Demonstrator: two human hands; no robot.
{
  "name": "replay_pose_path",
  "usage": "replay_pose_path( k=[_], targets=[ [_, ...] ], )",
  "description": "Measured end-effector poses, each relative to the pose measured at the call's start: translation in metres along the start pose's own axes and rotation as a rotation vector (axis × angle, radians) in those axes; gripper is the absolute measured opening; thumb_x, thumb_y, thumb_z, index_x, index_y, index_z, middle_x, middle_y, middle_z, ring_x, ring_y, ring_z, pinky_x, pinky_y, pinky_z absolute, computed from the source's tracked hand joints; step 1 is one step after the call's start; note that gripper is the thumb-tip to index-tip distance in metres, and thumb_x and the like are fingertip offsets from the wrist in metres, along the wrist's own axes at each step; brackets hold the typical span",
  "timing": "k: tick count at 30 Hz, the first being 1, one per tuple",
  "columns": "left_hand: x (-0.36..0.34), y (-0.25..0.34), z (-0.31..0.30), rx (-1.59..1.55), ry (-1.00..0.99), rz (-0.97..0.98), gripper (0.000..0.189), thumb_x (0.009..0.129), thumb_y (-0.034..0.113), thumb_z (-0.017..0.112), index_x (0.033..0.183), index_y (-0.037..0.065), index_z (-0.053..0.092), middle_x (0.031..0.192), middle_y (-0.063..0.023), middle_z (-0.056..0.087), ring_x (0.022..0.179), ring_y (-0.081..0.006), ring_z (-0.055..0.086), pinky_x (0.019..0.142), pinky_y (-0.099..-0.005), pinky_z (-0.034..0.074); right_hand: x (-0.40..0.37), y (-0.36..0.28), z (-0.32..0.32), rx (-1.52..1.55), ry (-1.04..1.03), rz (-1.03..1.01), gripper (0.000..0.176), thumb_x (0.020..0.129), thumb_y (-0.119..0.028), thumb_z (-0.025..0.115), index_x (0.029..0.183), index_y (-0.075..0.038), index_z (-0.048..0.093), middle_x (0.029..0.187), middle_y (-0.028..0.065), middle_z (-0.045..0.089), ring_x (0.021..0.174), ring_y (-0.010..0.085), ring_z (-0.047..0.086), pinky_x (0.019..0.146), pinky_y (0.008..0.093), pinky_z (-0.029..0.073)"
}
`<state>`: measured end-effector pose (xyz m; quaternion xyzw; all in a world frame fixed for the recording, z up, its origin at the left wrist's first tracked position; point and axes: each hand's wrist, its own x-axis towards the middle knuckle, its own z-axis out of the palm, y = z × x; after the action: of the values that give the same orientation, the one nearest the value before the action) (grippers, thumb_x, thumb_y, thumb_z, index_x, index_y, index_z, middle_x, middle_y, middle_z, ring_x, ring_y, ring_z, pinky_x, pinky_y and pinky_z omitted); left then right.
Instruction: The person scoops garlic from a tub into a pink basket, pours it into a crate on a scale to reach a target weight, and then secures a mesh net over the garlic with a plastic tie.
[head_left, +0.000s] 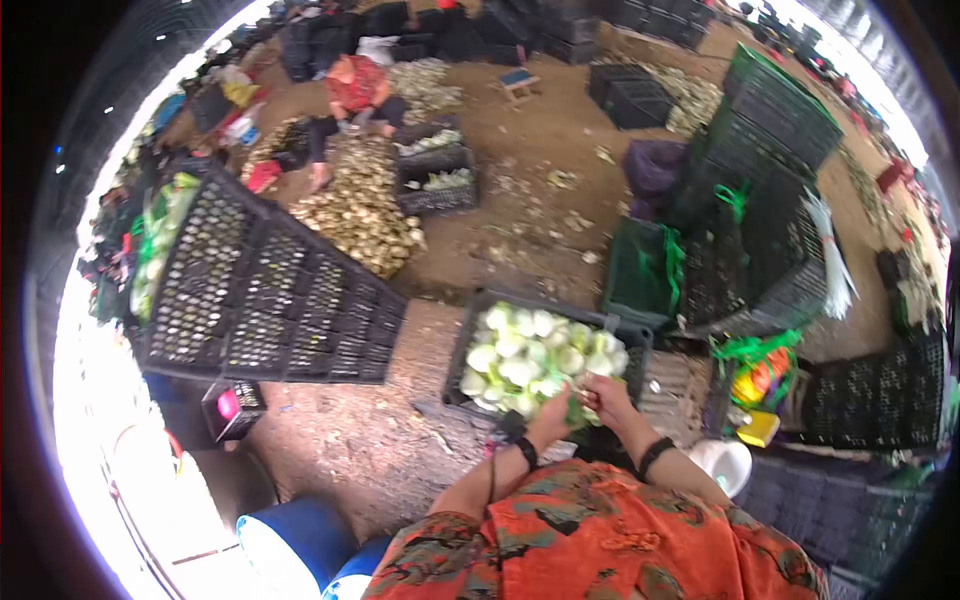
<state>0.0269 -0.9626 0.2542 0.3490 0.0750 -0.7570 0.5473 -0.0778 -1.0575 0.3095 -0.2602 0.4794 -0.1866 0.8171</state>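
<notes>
A black plastic crate stands before me, heaped with pale green-white, bulb-shaped vegetables. Both my hands are close together over its near right part. My left hand is closed, with a thin green strip at its fingertips; blur hides its exact kind. Just right of it, my right hand has its fingers pinched together, and what lies between them is too small to tell. Dark bands circle both wrists.
Stacked black crates rise on the left, and more crates with green string on the right. A white bucket is by my right arm, blue barrels lower left. Farther off, a person sits by a vegetable pile.
</notes>
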Motion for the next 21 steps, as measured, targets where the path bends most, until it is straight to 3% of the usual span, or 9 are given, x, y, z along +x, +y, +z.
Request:
replay_pose_path(
  k=[3,5,6,8,12,14,15,17,21],
  targets=[
    [-0.005,0.007,0.007,-0.033,0.059,0.017,0.041,0.097,0.045,0.038,0.091,0.008,0.054,0.079,-0.0030,0.056,0.067,-0.0152,0.054,0.060,-0.0286,0.048,-0.012,-0.014,0.006,-0.359,0.025,-0.059,0.013,0.084,-0.013,0.062,0.076,-0.004,0.062,0.060,0.0000,0.055,0.046,0.0063,0.044,0.043,0.0214,0.033],
    [-0.005,0.012,0.016,-0.074,0.168,-0.006,0.036,0.098,0.042,0.040,0.093,0.009,0.054,0.080,-0.0033,0.056,0.068,-0.0161,0.055,0.059,-0.0300,0.048,-0.007,-0.020,0.005,-0.721,-0.109,-0.196,0.012,0.082,-0.012,0.064,0.081,0.000,0.068,0.065,0.0044,0.062,0.048,0.0075,0.045,0.044,0.0245,0.034],
    [-0.008,0.016,0.026,-0.066,0.164,-0.014,0.036,0.098,0.042,0.040,0.093,0.009,0.054,0.080,-0.0033,0.056,0.068,-0.0161,0.055,0.059,-0.0300,0.048,-0.003,-0.017,0.004,-0.715,-0.100,-0.199,0.012,0.082,-0.012,0.064,0.081,0.000,0.068,0.065,0.0044,0.062,0.048,0.0075,0.045,0.044,0.0245,0.034],
    [-0.013,0.018,0.040,-0.044,0.308,-0.028,0.042,0.097,0.049,0.035,0.088,0.013,0.054,0.073,-0.0020,0.054,0.062,-0.0182,0.052,0.055,-0.0353,0.044,0.001,-0.012,0.005,-0.918,-0.237,-0.497,0.015,0.083,-0.015,0.063,0.080,-0.003,0.071,0.064,0.0039,0.061,0.049,0.0080,0.043,0.046,0.0252,0.035],
    [-0.003,0.012,0.035,-0.056,0.353,0.003,0.043,0.098,0.048,0.032,0.088,0.013,0.054,0.074,-0.0029,0.054,0.062,-0.0177,0.052,0.056,-0.0357,0.045,-0.008,-0.014,0.011,-0.800,-0.217,-0.522,0.017,0.084,-0.018,0.064,0.083,-0.003,0.072,0.063,0.0037,0.059,0.050,0.0087,0.042,0.046,0.0256,0.034],
    [-0.004,0.010,0.030,0.061,0.274,0.063,0.044,0.097,0.051,0.033,0.091,0.013,0.055,0.074,-0.0036,0.055,0.066,-0.0171,0.054,0.058,-0.0331,0.045,-0.013,-0.024,0.015,-0.625,-0.074,-0.044,0.018,0.084,-0.020,0.065,0.088,-0.003,0.071,0.063,0.0028,0.058,0.049,0.0081,0.042,0.045,0.0252,0.032],
    [-0.006,0.013,0.028,0.065,0.275,0.064,0.044,0.097,0.051,0.033,0.091,0.013,0.055,0.074,-0.0036,0.055,0.066,-0.0171,0.054,0.058,-0.0331,0.045,-0.012,-0.024,0.014,-0.621,-0.076,-0.047,0.018,0.084,-0.020,0.065,0.088,-0.003,0.071,0.063,0.0028,0.058,0.049,0.0081,0.042,0.045,0.0252,0.032],
    [-0.013,0.020,0.026,0.009,0.181,-0.009,0.043,0.093,0.051,0.045,0.088,0.009,0.056,0.077,-0.0030,0.058,0.065,-0.0161,0.055,0.056,-0.0292,0.046,-0.009,-0.025,0.007,-0.372,-0.147,0.083,0.019,0.084,-0.020,0.066,0.089,-0.002,0.069,0.062,0.0014,0.057,0.048,0.0075,0.042,0.044,0.0247,0.029],
    [-0.029,0.031,0.041,-0.053,0.075,-0.023,0.048,0.091,0.056,0.046,0.088,0.009,0.057,0.076,-0.0019,0.057,0.064,-0.0139,0.054,0.055,-0.0268,0.045,-0.003,-0.027,-0.001,-0.357,-0.202,0.145,0.018,0.084,-0.019,0.066,0.087,-0.001,0.068,0.062,0.0005,0.056,0.047,0.0068,0.041,0.043,0.0240,0.028]
  ],
)
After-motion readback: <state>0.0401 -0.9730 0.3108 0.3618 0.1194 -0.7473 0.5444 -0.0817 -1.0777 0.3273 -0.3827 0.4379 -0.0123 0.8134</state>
